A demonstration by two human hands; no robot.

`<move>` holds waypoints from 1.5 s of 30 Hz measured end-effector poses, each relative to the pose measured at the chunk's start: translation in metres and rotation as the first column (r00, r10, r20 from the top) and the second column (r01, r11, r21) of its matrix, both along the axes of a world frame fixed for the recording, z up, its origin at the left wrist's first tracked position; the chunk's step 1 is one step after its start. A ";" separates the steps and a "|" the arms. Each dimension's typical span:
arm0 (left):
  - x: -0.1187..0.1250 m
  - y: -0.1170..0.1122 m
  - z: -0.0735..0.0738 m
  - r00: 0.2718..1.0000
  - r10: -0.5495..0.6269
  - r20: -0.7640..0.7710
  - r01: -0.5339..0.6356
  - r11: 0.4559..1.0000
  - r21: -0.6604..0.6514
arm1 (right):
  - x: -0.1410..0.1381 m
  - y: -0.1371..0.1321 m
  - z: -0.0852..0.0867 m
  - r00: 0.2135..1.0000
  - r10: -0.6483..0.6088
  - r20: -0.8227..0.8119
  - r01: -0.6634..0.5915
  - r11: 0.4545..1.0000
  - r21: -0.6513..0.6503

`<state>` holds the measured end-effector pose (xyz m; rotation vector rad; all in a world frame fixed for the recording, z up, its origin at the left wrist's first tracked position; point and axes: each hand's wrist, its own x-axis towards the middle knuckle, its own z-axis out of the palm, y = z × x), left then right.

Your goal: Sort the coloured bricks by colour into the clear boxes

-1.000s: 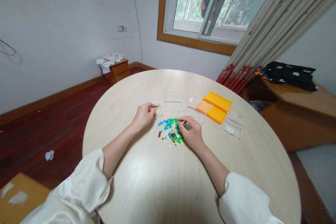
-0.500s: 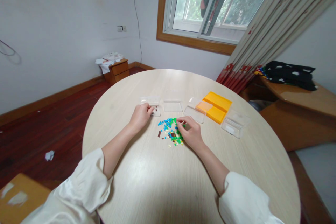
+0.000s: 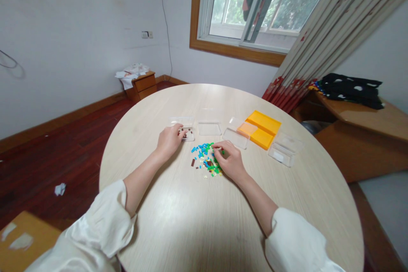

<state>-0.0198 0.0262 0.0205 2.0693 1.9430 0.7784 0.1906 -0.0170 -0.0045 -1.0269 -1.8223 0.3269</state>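
Note:
A small heap of tiny coloured bricks [image 3: 205, 158], mostly blue and green with a few brown and white, lies in the middle of the round wooden table [image 3: 204, 221]. My right hand [image 3: 230, 161] rests on the heap's right side, thumb and forefinger pinched together at the bricks; what they grip is too small to name. My left hand [image 3: 169, 140] lies curled just left of the heap, fingertips at the near edge of a clear plastic box [image 3: 187, 132] that holds a few brown bricks.
More clear boxes [image 3: 209, 128] [image 3: 236, 137] [image 3: 283, 153] stand in a row behind the heap, with a yellow tray [image 3: 263, 129] among them. A low wooden bench with dark clothes [image 3: 350, 89] stands at the right, a small cabinet [image 3: 140, 85] by the wall.
My left hand has drawn back a little from over the clear box, so the brown bricks inside now show. My right hand has stayed pinching at the heap.

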 end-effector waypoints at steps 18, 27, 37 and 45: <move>0.016 -0.012 -0.008 0.692 -0.572 0.441 0.675 0.729 -0.114 | 0.016 0.005 -0.001 0.951 0.263 0.162 -0.224 0.949 -0.222; 0.017 -0.015 -0.006 0.639 -0.712 0.291 0.765 0.629 -0.140 | 0.016 0.008 -0.005 0.947 0.250 0.202 -0.210 0.956 -0.203; 0.012 -0.014 -0.002 0.713 -0.651 0.260 0.696 0.703 -0.150 | 0.015 0.010 -0.010 0.951 0.233 0.204 -0.205 0.967 -0.149; 0.004 -0.013 0.007 0.666 -0.672 0.324 0.746 0.604 -0.282 | 0.014 0.009 -0.006 0.967 0.205 0.149 -0.187 0.975 -0.123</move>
